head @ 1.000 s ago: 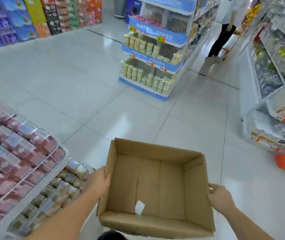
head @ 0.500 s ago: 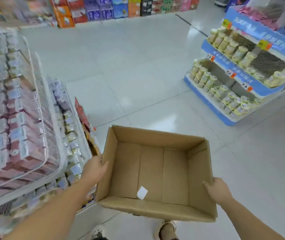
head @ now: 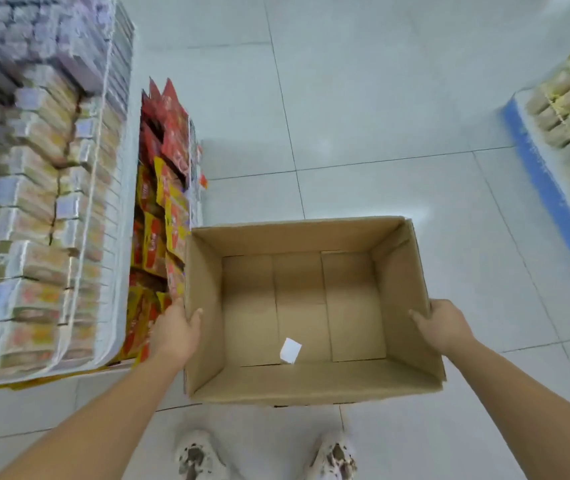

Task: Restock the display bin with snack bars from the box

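I hold an open brown cardboard box (head: 311, 382) above the tiled floor in front of me. Inside it lies only a small white paper slip (head: 290, 350). My left hand (head: 176, 332) grips the box's left wall, thumb over the rim. My right hand (head: 441, 323) grips the right wall the same way. To the left stands a white wire display bin (head: 117, 237) packed with rows of wrapped snack bars (head: 34, 209), blurred by motion. Below it, a lower bin holds red and yellow packets (head: 162, 188), right beside the box's left wall.
A blue-edged shelf unit (head: 550, 202) with pale jars stands at the right edge. White floor tiles (head: 363, 98) spread ahead between the two displays. My two white shoes (head: 197, 455) show at the bottom.
The view has tipped downward and turned left, so the box now hangs over my feet next to the bin. Both hands keep the same grip on the box walls.
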